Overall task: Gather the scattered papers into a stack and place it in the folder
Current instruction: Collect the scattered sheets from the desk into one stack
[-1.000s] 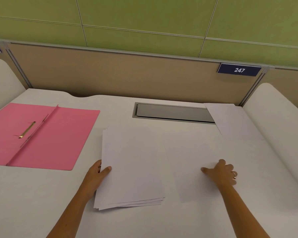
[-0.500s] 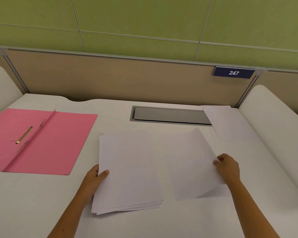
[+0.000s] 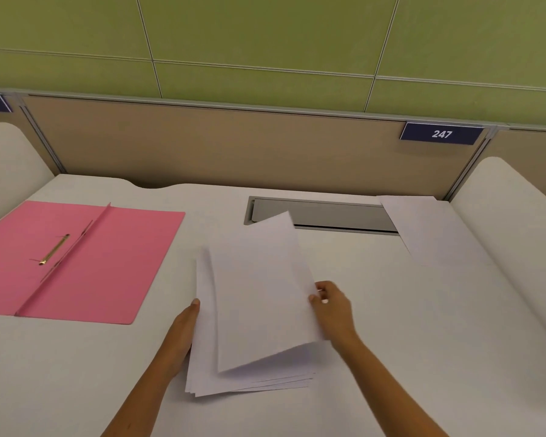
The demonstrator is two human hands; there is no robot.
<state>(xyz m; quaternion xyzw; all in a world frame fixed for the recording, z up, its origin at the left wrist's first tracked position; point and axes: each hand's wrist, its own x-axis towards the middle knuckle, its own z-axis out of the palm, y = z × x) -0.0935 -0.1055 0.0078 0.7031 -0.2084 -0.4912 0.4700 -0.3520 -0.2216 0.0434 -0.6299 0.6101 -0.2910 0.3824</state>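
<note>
A loose stack of white papers (image 3: pixel 208 367) lies on the white desk in front of me. My left hand (image 3: pixel 183 329) rests against the stack's left edge, thumb on the top corner. My right hand (image 3: pixel 331 305) pinches the right edge of a single white sheet (image 3: pixel 259 288), which hangs tilted just above the stack. Another white sheet (image 3: pixel 429 228) lies flat at the far right of the desk, partly over the cable tray. The pink folder (image 3: pixel 108 263) lies open at the left, with a gold fastener (image 3: pixel 54 249) near its spine.
A grey recessed cable tray (image 3: pixel 322 214) is set into the desk behind the stack. Beige partition panels with a blue "247" label (image 3: pixel 442 134) close off the back. Rounded white dividers (image 3: pixel 511 216) stand at both sides.
My right hand has picked the single sheet off the desk at the right and carried it left, over the stack. The left hand has stayed at the stack's left edge.
</note>
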